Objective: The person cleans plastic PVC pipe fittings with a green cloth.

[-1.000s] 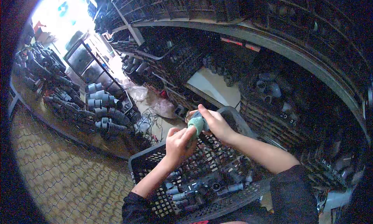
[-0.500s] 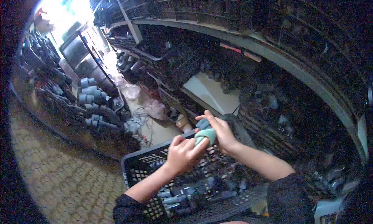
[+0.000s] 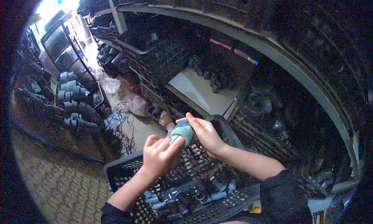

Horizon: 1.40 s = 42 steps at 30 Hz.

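My left hand (image 3: 160, 156) grips a light green cloth (image 3: 182, 135), its fingers curled and pressed into the fabric. The cloth lies against a small grey-blue pipe fitting (image 3: 185, 123), mostly covered by cloth and fingers. My right hand (image 3: 208, 136) holds that fitting from the other side, thumb raised along it. Both hands are above a black perforated plastic crate (image 3: 132, 158). Inside the crate lie several grey pipe fittings (image 3: 218, 195), some dark and hard to make out.
Dark shelves with a pale metal edge (image 3: 248, 27) curve along the right. A pale flat board (image 3: 204, 92) lies on a lower shelf. Stacked grey fittings (image 3: 72, 93) stand at left, near plastic bags (image 3: 134, 104) and tangled cords. Paving (image 3: 58, 173) covers the floor at lower left.
The view has turned, so shelves, crate and hands appear farther left. Both hands stay together on the cloth and fitting, with the left fingers shifted slightly on the cloth.
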Motion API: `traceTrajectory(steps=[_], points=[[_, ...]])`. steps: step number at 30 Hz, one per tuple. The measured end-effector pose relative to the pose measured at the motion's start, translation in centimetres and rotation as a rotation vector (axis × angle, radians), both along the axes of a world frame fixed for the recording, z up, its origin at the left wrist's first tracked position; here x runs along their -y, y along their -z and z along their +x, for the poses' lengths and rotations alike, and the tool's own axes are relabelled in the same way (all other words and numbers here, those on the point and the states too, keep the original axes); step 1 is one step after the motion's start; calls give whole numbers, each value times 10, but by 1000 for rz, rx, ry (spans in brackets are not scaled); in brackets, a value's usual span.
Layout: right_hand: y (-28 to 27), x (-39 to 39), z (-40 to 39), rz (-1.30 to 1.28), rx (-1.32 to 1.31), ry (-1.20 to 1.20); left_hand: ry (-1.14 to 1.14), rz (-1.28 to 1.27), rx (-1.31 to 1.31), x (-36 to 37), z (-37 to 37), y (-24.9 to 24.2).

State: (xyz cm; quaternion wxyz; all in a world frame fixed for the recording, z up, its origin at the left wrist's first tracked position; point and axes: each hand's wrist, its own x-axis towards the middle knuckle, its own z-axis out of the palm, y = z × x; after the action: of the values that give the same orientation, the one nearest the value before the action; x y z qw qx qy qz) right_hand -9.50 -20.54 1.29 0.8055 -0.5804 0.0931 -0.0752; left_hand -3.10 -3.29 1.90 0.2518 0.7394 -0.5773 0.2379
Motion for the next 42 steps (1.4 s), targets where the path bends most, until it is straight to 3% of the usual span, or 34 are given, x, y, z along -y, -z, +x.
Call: traceTrajectory(steps=[3, 5, 9, 17, 19, 24, 27, 29, 32, 36, 39, 42], points=[[-7, -2, -2, 35, 3, -72, 56, -6, 51, -3, -9, 16], [-10, -4, -3, 34, -17, -92, 54, 100, 118, -11, -10, 1], [6, -7, 3, -206, 161, -34, -28, -60, 32, -9, 4, 10], [-10, -4, -1, 94, 10, -184, 65, 47, 8, -9, -2, 10], [-21, -6, -9, 238, -25, -102, 55, 44, 79, -11, 5, 3], [-9, -4, -6, -35, -7, -80, 151, 65, -73, -7, -9, 11], [8, -4, 3, -188, 141, -52, 141, 83, 132, -8, -13, 5], [5, -5, 2, -106, 60, -52, 74, 44, 127, -15, -1, 10], [19, -4, 10, -104, 27, -8, 8, -145, -98, -10, -3, 12], [16, -5, 4, -170, 16, 39, 174, 45, 56, -11, -13, 27], [3, -4, -7, -1, -33, -98, 86, 87, 49, -11, -10, 3], [-4, -11, -5, -34, 14, -58, -26, -93, -79, -14, 4, 4]])
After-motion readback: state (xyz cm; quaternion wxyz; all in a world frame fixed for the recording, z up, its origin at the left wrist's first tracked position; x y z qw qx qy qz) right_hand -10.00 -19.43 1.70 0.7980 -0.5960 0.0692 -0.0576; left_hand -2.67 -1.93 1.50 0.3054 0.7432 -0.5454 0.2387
